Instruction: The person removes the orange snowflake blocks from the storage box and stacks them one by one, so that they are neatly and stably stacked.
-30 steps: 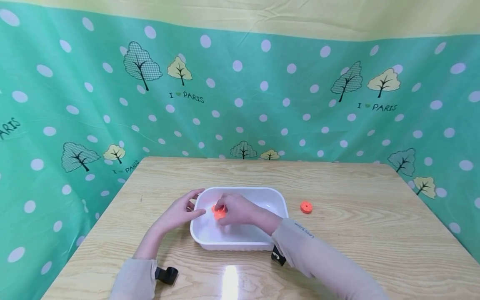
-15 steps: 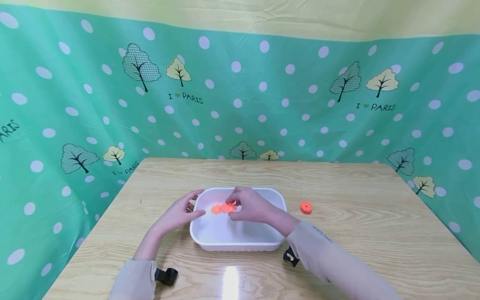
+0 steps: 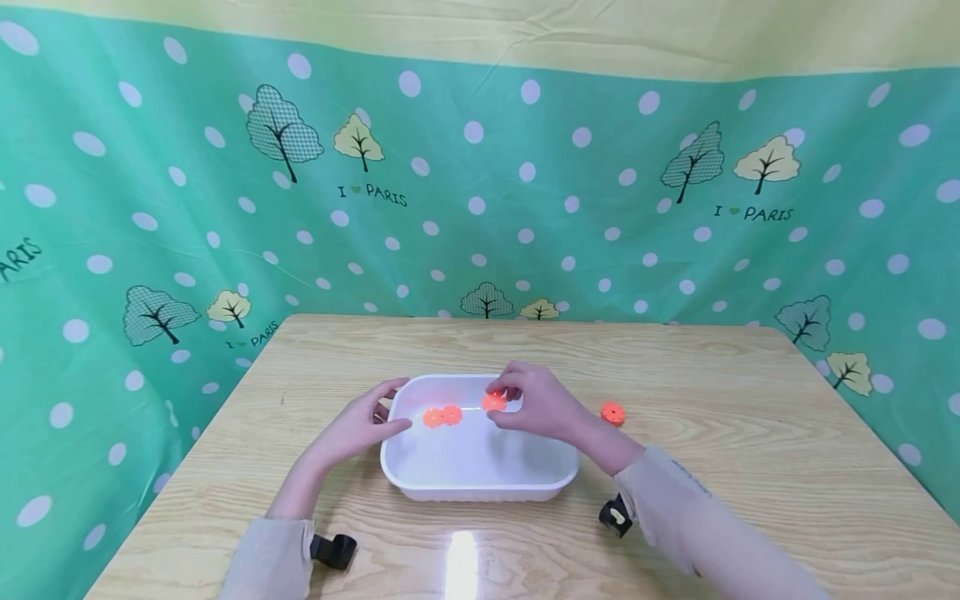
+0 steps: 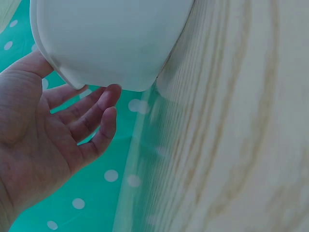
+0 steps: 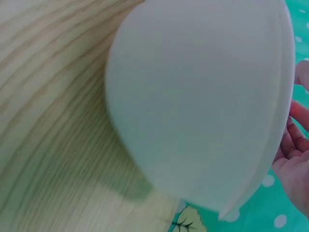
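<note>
A white plastic basin (image 3: 480,460) stands on the table. My left hand (image 3: 367,421) holds its left end, thumb over the rim and fingers outside; in the left wrist view this hand (image 4: 48,121) is at the basin's corner. Two small orange discs (image 3: 442,416) with notched edges lie side by side in the basin. Over the basin's right part, my right hand (image 3: 543,406) pinches another orange disc (image 3: 493,402) between thumb and fingers. In the right wrist view the basin wall (image 5: 193,101) hides the disc and much of the right hand (image 5: 295,159).
One more orange disc (image 3: 612,413), with small holes, lies on the wooden table (image 3: 735,433) to the right of the basin. A green dotted cloth (image 3: 525,200) hangs behind the table and at its sides. Each wrist wears a black camera mount (image 3: 335,552).
My right hand has moved rightward across the basin with one orange disc, away from the other two discs, which are now in plain sight. The left hand and basin have hardly moved.
</note>
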Available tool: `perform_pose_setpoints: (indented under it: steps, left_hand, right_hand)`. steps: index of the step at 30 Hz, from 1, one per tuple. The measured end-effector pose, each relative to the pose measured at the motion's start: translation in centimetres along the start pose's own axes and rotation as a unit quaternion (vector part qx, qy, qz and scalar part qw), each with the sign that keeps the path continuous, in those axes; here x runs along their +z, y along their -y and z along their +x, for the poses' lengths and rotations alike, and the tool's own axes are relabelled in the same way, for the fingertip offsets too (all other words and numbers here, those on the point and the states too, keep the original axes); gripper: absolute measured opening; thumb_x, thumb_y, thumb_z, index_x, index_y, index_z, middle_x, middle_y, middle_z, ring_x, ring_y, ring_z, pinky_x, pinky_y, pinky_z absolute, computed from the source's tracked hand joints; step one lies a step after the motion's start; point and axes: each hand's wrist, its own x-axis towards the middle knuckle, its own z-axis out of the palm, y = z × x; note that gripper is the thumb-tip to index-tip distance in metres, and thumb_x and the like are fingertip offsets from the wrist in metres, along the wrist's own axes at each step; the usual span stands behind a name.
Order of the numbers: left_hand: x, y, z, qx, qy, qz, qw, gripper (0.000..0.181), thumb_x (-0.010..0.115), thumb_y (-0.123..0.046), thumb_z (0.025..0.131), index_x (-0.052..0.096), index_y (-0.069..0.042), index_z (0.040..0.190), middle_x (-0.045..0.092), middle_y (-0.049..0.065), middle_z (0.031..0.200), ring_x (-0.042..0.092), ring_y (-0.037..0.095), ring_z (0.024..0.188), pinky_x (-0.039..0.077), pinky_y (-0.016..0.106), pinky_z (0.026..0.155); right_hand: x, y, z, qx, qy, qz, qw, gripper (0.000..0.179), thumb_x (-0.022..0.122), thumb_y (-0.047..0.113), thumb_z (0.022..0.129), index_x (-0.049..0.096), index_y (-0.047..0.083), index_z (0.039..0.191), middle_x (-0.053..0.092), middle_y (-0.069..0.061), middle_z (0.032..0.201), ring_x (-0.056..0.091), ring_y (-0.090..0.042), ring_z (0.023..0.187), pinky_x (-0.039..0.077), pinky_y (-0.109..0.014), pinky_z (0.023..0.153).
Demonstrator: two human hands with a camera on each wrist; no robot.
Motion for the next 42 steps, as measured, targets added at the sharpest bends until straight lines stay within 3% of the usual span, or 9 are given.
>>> perform_pose_setpoints:
  steps: [13, 42]
  left_hand:
    - [0.0, 0.0, 0.0, -0.003, -0.001, -0.001, 1.0, 0.067, 0.068, -0.032, 0.08, 0.037, -0.015, 0.137, 0.048, 0.009, 0.12, 0.053, 0.018, 0.082, 0.048, 0.029, 0.067]
    - [0.1, 0.4, 0.1, -0.004, 0.002, -0.001, 1.0, 0.068, 0.068, -0.034, 0.08, 0.037, -0.015, 0.137, 0.048, 0.008, 0.12, 0.053, 0.018, 0.081, 0.047, 0.028, 0.066]
  right_hand:
    - [-2.0, -2.5, -2.0, 0.024, -0.047, -0.024, 0.9983, 0.026, 0.074, 0.024, 0.072, 0.07, 0.01, 0.093, 0.06, 0.004, 0.084, 0.054, -0.009, 0.073, 0.049, -0.024, 0.065]
    - [-5.0, -8.0, -6.9, 0.113, -0.099, -0.081, 0.9853, 0.029, 0.074, 0.028, 0.072, 0.069, 0.014, 0.097, 0.061, 0.003, 0.092, 0.058, -0.017, 0.084, 0.047, -0.035, 0.071]
